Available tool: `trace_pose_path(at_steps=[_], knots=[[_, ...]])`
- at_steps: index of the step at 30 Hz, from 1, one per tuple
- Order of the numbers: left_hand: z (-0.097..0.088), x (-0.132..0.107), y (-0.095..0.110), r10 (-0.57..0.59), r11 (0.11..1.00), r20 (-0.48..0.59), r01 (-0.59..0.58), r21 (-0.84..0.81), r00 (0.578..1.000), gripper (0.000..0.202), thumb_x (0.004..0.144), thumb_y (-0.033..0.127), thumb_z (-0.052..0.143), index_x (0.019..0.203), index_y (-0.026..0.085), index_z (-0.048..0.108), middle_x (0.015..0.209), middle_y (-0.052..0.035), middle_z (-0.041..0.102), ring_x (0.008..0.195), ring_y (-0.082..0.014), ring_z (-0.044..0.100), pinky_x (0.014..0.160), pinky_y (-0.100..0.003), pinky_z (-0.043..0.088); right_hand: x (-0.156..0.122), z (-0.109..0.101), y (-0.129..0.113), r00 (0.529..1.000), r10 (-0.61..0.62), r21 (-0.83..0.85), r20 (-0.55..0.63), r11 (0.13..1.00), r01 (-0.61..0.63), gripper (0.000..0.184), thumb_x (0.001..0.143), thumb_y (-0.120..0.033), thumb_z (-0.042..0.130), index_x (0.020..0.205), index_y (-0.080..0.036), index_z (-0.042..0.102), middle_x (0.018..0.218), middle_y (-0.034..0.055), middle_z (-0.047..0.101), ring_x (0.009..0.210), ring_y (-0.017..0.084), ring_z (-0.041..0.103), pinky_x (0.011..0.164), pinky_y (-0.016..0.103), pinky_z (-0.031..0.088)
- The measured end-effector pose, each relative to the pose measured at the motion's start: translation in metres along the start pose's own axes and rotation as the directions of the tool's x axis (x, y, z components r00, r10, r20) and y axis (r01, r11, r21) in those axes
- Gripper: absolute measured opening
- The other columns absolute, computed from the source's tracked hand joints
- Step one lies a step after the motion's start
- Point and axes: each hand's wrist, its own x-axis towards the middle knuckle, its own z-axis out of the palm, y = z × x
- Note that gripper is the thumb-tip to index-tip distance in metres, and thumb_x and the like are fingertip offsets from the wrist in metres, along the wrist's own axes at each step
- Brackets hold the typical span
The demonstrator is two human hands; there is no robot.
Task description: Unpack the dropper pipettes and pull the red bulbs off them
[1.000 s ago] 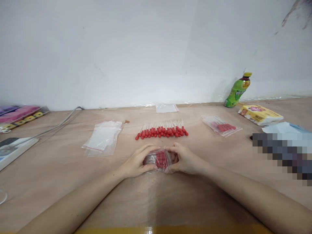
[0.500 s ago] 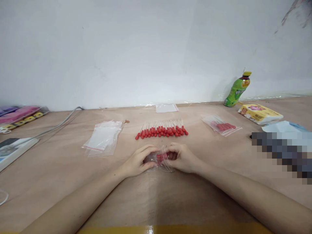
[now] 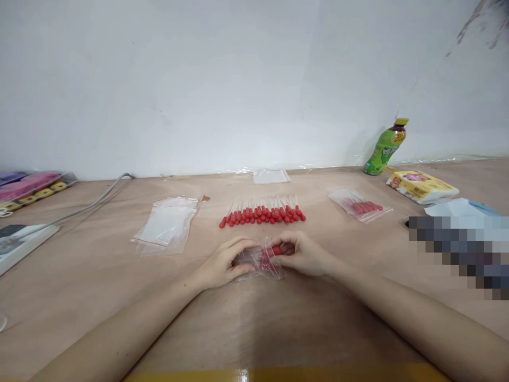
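Observation:
My left hand (image 3: 225, 264) is closed around one side of a clear plastic zip bag (image 3: 251, 258), thumb below and fingers above. On the other side my right hand (image 3: 305, 255) pinches a bunch of red-tipped sticks (image 3: 267, 255) at the bag's mouth. Their red ends show partly through the plastic; their shafts are hard to make out. Just beyond my hands lies a row of loose red-tipped sticks (image 3: 260, 213), pale shafts pointing at the wall. A filled zip bag (image 3: 360, 204) with several such sticks rests to the right.
A stack of flat zip bags (image 3: 165, 225) lies left of the row, and another flat bag (image 3: 272, 176) by the wall. A green bottle (image 3: 385, 148) and a yellow tissue pack (image 3: 423, 185) stand at the right. A grey cable (image 3: 97, 200) runs along the left.
The fingers of my right hand have shifted slightly away from the bag's mouth, and more of the red tips shows. My left hand has hardly moved.

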Motion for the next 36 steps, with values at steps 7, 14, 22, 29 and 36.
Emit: trace_pose_path(at_steps=[7, 14, 22, 29, 36], knots=[[-0.004, -0.002, -0.003, -0.028, 1.000, 0.002, 0.027, 0.012, 1.000, 0.042, 0.080, 0.035, 0.056, 0.117, 0.018, 0.046, 0.109, -0.0097, 0.055, 0.099, -0.0188, 0.053, 0.083, -0.031, 0.044, -0.001, -0.051, -0.016, 0.988, 0.140, 0.123, -0.062, 0.984, -0.131, 0.032, 0.063, -0.034, 0.071, 0.087, -0.015, 0.064, 0.074, 0.0020, 0.066, 0.062, 0.010, 0.059, 0.064, 0.026, 0.049], [-0.007, -0.007, -0.014, -0.071, 0.997, -0.015, 0.071, 0.037, 0.997, 0.045, 0.077, 0.037, 0.059, 0.117, 0.019, 0.045, 0.112, -0.0081, 0.055, 0.102, -0.0195, 0.052, 0.087, -0.032, 0.042, 0.022, -0.084, -0.033, 0.846, -0.138, -0.018, -0.516, 0.989, 0.150, 0.025, 0.068, -0.036, 0.067, 0.084, -0.017, 0.063, 0.079, 0.0037, 0.066, 0.075, 0.014, 0.061, 0.069, 0.028, 0.050], [-0.008, -0.009, -0.014, -0.113, 0.993, 0.006, 0.112, 0.023, 0.994, 0.046, 0.077, 0.039, 0.059, 0.117, 0.020, 0.045, 0.115, -0.0071, 0.055, 0.105, -0.0198, 0.052, 0.089, -0.033, 0.042, 0.091, -0.037, 0.001, 0.765, -0.566, -0.740, -0.307, 0.648, 0.182, 0.019, 0.080, -0.019, 0.049, 0.091, -0.015, 0.063, 0.092, 0.0089, 0.059, 0.085, 0.016, 0.056, 0.079, 0.029, 0.045], [-0.010, -0.008, -0.014, -0.110, 0.994, 0.018, 0.110, 0.016, 0.994, 0.044, 0.077, 0.038, 0.059, 0.116, 0.020, 0.046, 0.113, -0.0065, 0.055, 0.103, -0.0188, 0.052, 0.088, -0.033, 0.042, 0.100, -0.009, 0.003, 0.836, -0.440, -0.737, -0.328, 0.673, 0.066, 0.012, 0.073, -0.019, 0.054, 0.075, -0.016, 0.066, 0.081, 0.0063, 0.060, 0.071, 0.015, 0.057, 0.071, 0.028, 0.044], [-0.010, -0.007, -0.013, -0.106, 0.994, 0.014, 0.106, 0.008, 0.994, 0.044, 0.077, 0.038, 0.059, 0.116, 0.020, 0.046, 0.113, -0.0072, 0.055, 0.103, -0.0195, 0.052, 0.087, -0.034, 0.042, 0.101, -0.030, 0.002, 0.731, -0.441, -0.615, -0.521, 0.788, 0.037, 0.015, 0.075, -0.022, 0.051, 0.077, -0.017, 0.064, 0.075, 0.0030, 0.064, 0.072, 0.015, 0.060, 0.069, 0.027, 0.046]])
